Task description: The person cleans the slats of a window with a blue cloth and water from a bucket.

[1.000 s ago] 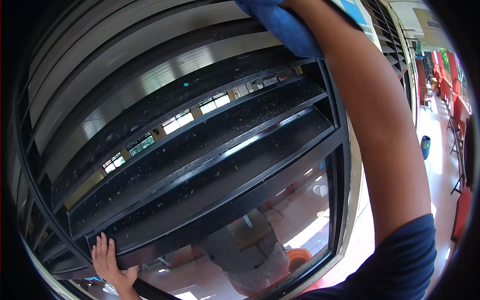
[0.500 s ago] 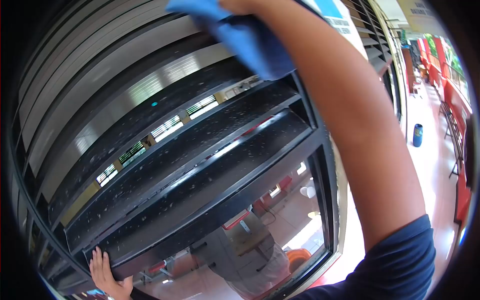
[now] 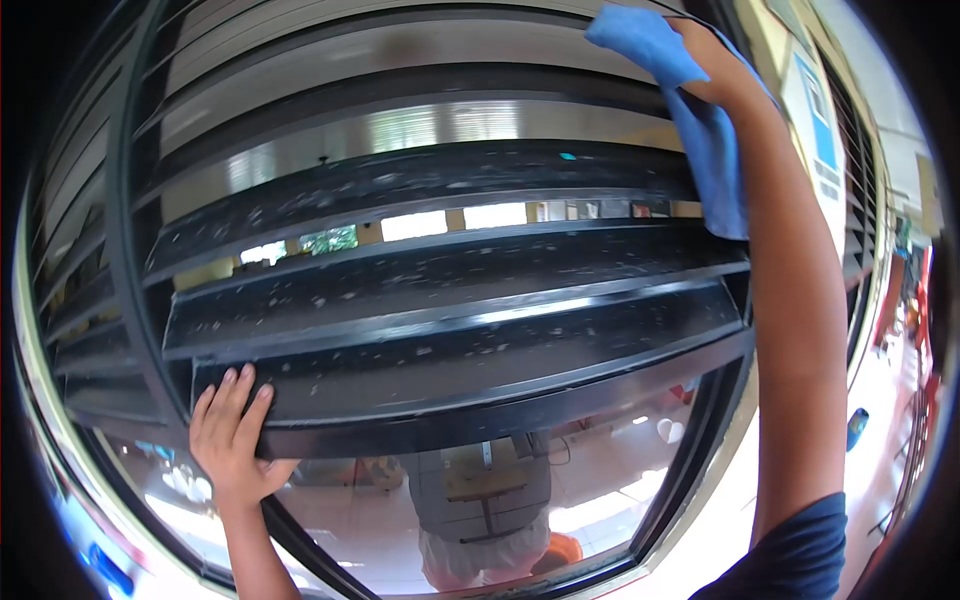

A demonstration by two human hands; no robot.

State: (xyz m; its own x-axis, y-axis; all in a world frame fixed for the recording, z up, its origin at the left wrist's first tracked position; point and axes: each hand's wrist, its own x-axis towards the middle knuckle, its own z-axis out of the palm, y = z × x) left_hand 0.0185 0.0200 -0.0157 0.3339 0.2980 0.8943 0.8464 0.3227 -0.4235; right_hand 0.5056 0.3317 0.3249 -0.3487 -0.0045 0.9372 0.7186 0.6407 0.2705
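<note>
A blue cloth (image 3: 712, 150) hangs from my right hand (image 3: 715, 72), whose fingers are closed on it. The hand is raised at the upper right of the louvered window, and the cloth drapes down over the right ends of the dark slats (image 3: 450, 270). Pale specks mark these slats. Low on the left, my left hand (image 3: 230, 435) rests against the lower rail (image 3: 480, 412) of the dark frame near a vertical post. Its fingers are extended over the lowest slat, with the thumb apart.
Below the rail, a glass pane (image 3: 370, 530) shows a person's reflection and an orange round thing (image 3: 560, 550). Gaps between slats show a room with bright windows (image 3: 495, 216). At the right is a walkway with a blue container (image 3: 857, 428).
The view has turned, so the window looks more level. My right hand and the cloth now appear farther right and lower in view. My left hand stays at the rail.
</note>
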